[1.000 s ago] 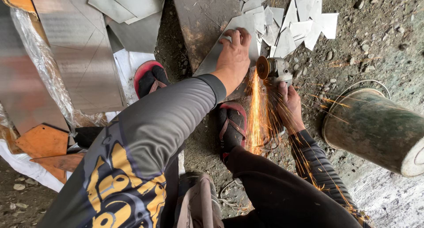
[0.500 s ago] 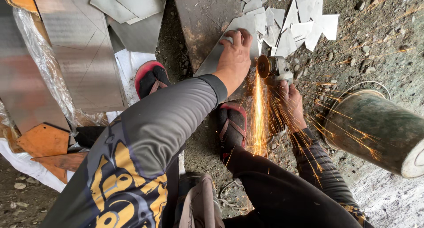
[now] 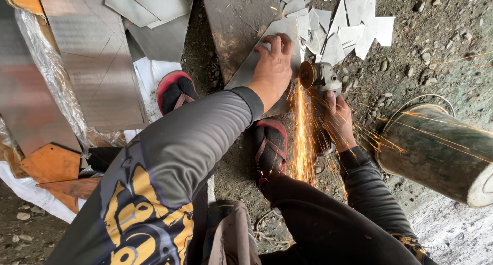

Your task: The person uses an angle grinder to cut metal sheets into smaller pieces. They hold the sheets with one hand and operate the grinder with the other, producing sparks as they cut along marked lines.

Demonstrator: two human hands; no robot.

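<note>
My left hand (image 3: pixel 273 65) presses flat on a grey sheet-metal piece (image 3: pixel 257 60) lying on the ground. My right hand (image 3: pixel 339 119) grips the body of an angle grinder (image 3: pixel 318 76), whose disc cuts along the sheet's right edge. A stream of orange sparks (image 3: pixel 300 136) shoots back toward me, past my right foot in a red-and-black sandal (image 3: pixel 269 147). My left foot in a matching sandal (image 3: pixel 174 93) stands to the left of the sheet.
Several cut metal offcuts (image 3: pixel 344 24) lie in a heap beyond the grinder. Large metal sheets (image 3: pixel 92 65) and orange boards (image 3: pixel 49 165) cover the left. A green cylinder (image 3: pixel 436 152) lies on its side at the right. The ground is gravel and dirt.
The grinder has moved forward along the sheet's edge, away from me. The spark stream persists and spreads more to the right, over the cylinder. My left hand stays pressed on the sheet.
</note>
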